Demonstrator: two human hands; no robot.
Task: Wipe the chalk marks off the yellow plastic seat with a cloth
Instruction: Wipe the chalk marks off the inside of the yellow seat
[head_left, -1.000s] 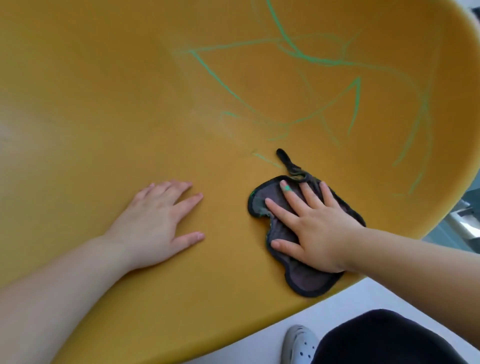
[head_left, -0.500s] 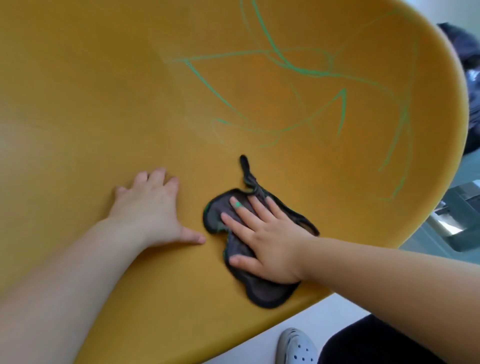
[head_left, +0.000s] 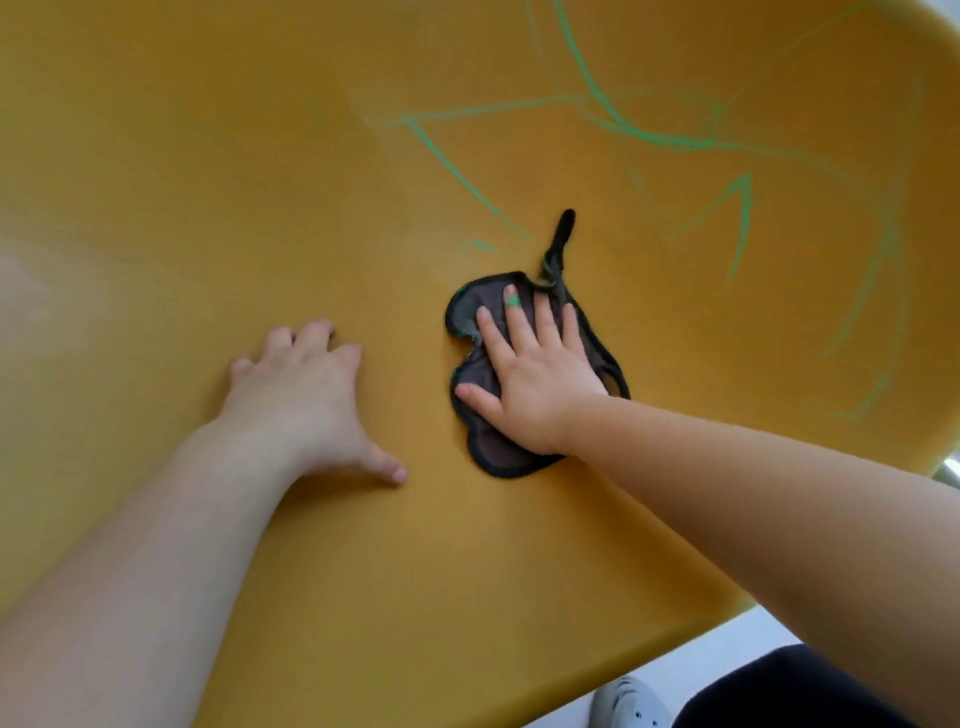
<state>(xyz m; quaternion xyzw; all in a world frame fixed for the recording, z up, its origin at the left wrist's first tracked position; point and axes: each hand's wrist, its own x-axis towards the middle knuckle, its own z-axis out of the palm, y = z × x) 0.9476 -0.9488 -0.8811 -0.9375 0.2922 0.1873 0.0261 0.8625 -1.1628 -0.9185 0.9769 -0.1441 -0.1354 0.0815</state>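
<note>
Head view is looking down on the yellow plastic seat (head_left: 260, 182), which is filling most of the frame. Right hand (head_left: 535, 374) is lying flat, palm down, fingers spread and pointing up the seat, pressing on the dark cloth (head_left: 470, 382) near the seat's middle. It is not gripping the cloth, just pinning it under palm and fingers; a green smear is showing on one finger. Right forearm is coming in from the lower right edge, crossing the seat's front rim. Cloth is sitting crumpled, its thin loop tail sticking up past the fingertips and touching the lower end of the green chalk marks (head_left: 649, 135). Chalk marks are running across the upper right part of the seat, above and to the right of the cloth, in long thin lines and a sharp angle. Left hand (head_left: 306, 400) is resting open on bare seat, well left of the cloth, fingers slightly curled, thumb stretched out toward the cloth, holding nothing. Left forearm is entering from the bottom left. Hands are apart. Pale shoe (head_left: 628, 701) and dark clothing (head_left: 805, 691) are showing below the rim.
</note>
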